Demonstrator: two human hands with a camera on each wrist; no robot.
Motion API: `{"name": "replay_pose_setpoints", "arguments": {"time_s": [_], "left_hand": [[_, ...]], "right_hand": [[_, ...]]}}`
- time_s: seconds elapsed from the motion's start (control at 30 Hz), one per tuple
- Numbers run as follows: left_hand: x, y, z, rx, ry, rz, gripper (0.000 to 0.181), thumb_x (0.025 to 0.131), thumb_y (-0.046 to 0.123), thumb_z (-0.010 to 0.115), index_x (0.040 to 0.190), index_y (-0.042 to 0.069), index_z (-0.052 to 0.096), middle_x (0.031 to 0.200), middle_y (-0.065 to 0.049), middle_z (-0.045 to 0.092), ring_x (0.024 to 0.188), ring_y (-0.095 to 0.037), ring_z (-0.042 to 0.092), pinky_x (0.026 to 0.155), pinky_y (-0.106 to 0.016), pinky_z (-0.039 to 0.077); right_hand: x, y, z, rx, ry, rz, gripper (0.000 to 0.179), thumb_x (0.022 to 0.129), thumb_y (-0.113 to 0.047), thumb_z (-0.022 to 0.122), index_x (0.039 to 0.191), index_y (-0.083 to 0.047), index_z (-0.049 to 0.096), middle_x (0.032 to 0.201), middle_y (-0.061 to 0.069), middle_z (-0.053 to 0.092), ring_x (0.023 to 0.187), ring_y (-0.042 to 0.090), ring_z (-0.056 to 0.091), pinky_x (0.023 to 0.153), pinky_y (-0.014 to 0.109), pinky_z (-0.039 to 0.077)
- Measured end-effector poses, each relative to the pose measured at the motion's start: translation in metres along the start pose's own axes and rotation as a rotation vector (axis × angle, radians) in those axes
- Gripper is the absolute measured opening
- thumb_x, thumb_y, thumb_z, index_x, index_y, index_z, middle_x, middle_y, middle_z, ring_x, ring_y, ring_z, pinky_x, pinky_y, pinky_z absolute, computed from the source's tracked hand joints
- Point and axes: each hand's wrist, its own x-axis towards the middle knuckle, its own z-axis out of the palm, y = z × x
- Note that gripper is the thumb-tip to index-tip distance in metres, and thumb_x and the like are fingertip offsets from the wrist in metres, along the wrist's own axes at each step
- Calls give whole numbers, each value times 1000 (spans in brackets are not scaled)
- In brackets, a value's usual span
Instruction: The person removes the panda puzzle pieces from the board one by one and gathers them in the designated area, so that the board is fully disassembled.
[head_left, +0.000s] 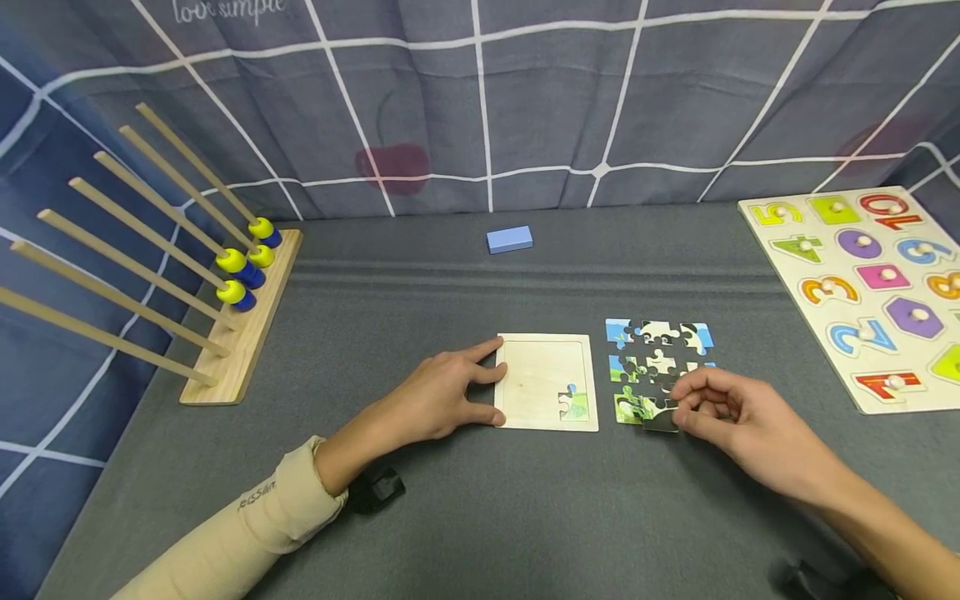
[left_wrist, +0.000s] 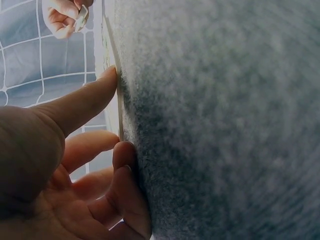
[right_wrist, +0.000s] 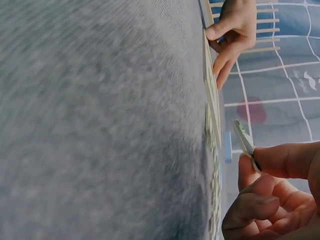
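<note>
My left hand touches the left edge of a square wooden puzzle tray, its thumb and fingers spread along that side. One jigsaw piece with green and blue print lies in the tray's lower right corner. Right of the tray, my right hand pinches another jigsaw piece between thumb and forefinger, tilted and raised off the table in the right wrist view. Below it, loose panda-picture pieces lie in rows, partly hidden by the right hand.
A wooden abacus stand with yellow and blue beads stands at the left. A blue block lies near the back curtain. At the right is a number peg board with knobbed pieces.
</note>
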Motion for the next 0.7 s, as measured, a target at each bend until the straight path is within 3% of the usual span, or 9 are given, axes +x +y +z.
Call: {"name": "replay_pose_setpoints", "arguments": {"time_s": [0.3,0.57,0.7], "left_hand": [[-1,0,-2,-6,8,0,63,81,32,82,135,8,61,155,-10,36,133,-33,45,100,-50,42],[-2,0,-2,-5,14,-1,63,81,32,82,135,8,61,155,-10,36,133,-33,45,101,-50,41],[-2,1,-2,-5,9,-7,64,81,32,82,135,7,61,156,-10,35,133,-33,44,102,-50,40]], "right_hand": [[0,14,-7,-122,62,-4,12,90,3,68,101,-2,66,83,0,65,67,10,58,58,22,44],[6,11,-3,-327,100,-4,15,84,-9,78,95,-10,68,73,-6,56,58,6,44,53,25,34],[6,10,-1,-365,119,-5,15,82,-12,80,92,-13,68,75,-7,56,55,6,40,52,25,31]]}}
